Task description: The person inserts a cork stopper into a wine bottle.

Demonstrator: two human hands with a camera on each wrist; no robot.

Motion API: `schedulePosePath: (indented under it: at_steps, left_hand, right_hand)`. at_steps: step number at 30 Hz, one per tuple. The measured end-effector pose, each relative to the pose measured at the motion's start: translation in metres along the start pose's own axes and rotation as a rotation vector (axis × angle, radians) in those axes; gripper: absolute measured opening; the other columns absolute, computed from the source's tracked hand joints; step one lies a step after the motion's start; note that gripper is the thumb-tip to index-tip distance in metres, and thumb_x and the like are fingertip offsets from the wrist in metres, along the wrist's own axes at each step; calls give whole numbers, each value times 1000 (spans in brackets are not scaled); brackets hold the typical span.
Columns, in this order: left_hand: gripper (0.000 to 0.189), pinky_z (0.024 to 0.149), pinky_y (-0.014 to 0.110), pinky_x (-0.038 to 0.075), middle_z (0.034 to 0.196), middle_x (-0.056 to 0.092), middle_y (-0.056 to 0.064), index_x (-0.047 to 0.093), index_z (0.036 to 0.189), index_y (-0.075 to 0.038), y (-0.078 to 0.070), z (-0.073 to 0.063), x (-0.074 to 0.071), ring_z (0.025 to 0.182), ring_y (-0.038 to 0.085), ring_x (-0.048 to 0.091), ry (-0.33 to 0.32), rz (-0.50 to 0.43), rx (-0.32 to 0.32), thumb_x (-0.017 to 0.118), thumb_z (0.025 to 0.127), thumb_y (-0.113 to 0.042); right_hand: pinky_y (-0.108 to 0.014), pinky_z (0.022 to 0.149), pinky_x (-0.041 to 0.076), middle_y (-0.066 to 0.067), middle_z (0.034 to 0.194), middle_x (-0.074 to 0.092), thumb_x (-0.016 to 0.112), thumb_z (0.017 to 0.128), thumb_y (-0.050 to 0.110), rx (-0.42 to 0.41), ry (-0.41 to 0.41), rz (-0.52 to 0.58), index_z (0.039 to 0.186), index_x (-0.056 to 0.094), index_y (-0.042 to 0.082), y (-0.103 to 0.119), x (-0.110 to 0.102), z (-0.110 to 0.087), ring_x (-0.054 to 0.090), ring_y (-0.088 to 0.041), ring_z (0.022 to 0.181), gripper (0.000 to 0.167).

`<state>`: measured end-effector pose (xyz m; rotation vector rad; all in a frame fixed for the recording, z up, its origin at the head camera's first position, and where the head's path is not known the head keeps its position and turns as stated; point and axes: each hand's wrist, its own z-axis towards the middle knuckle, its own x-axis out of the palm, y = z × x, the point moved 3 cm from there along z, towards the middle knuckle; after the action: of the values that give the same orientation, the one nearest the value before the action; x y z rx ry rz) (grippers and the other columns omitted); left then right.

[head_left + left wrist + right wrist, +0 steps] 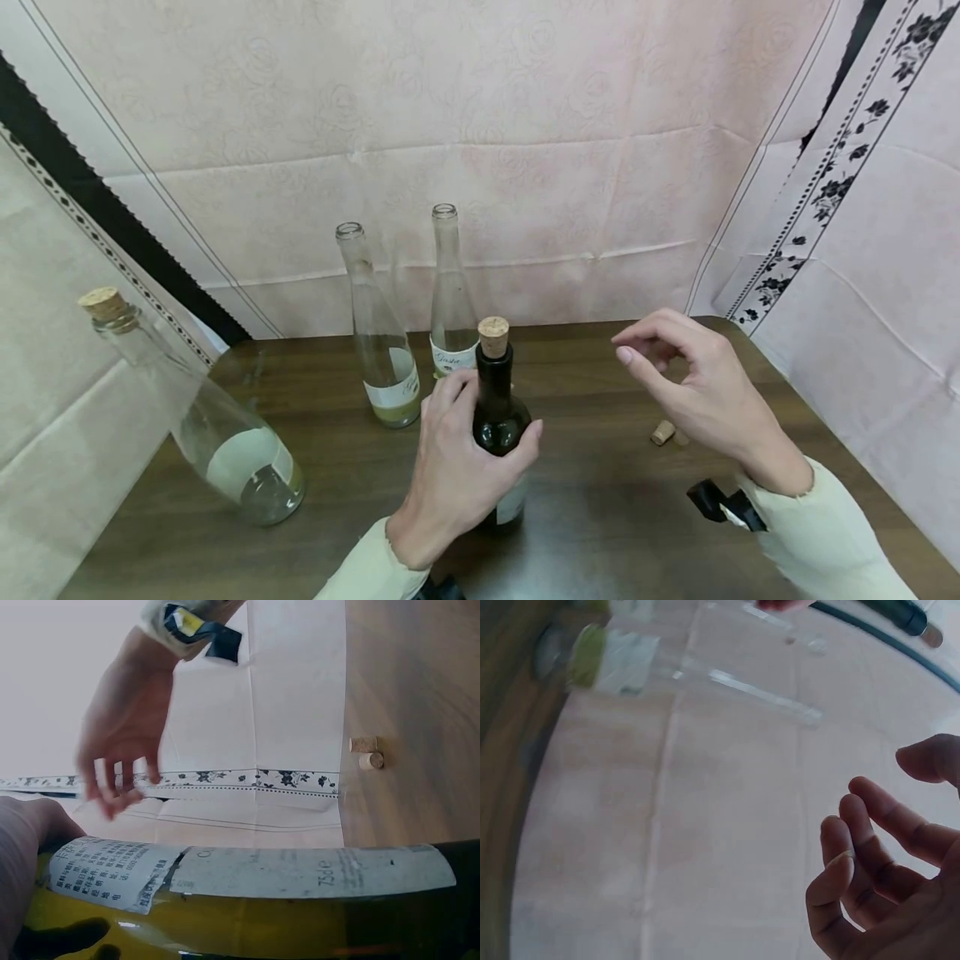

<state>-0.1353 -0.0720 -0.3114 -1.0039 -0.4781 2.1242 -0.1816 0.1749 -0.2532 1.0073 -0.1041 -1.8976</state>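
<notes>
My left hand (472, 467) grips a dark green wine bottle (495, 387) around its shoulder, thumb on the right side. A cork (493, 337) sits in that bottle's mouth, standing well above the rim. In the left wrist view the bottle's labels (300, 871) show along its side. To the right, my right hand (697, 383) hovers over the table with fingers loosely bent and nothing between them. Beneath it lie two loose corks, one cork (663, 432) plain to see and the other partly hidden by the hand in the head view.
Two uncorked clear bottles, one (382, 350) left of the other (450, 283), stand behind the left hand. A corked clear bottle (247, 458) stands at the left of the wooden table (600, 533). Patterned cloth (525, 167) hangs behind and at both sides.
</notes>
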Motion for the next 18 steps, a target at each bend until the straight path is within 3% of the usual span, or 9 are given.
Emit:
schedulePosePath:
  at_steps: [12, 18]
  left_hand:
    - [37, 94, 41, 42, 109, 59, -7, 70, 106, -22, 13, -1, -19, 106, 12, 52, 1, -4, -20, 84, 76, -39]
    - [37, 95, 43, 41, 106, 61, -7, 71, 107, -22, 21, -1, -29, 103, 11, 55, -10, 10, -14, 85, 76, -37]
  right_hand:
    - [-17, 66, 43, 14, 92, 66, 72, 95, 13, 174, 35, -116, 101, 72, 27, -46, -6, -28, 57, -2, 75, 15]
    - [-14, 64, 43, 9, 90, 67, 73, 94, 14, 199, 87, -164, 101, 73, 21, -70, -5, -39, 56, 1, 75, 11]
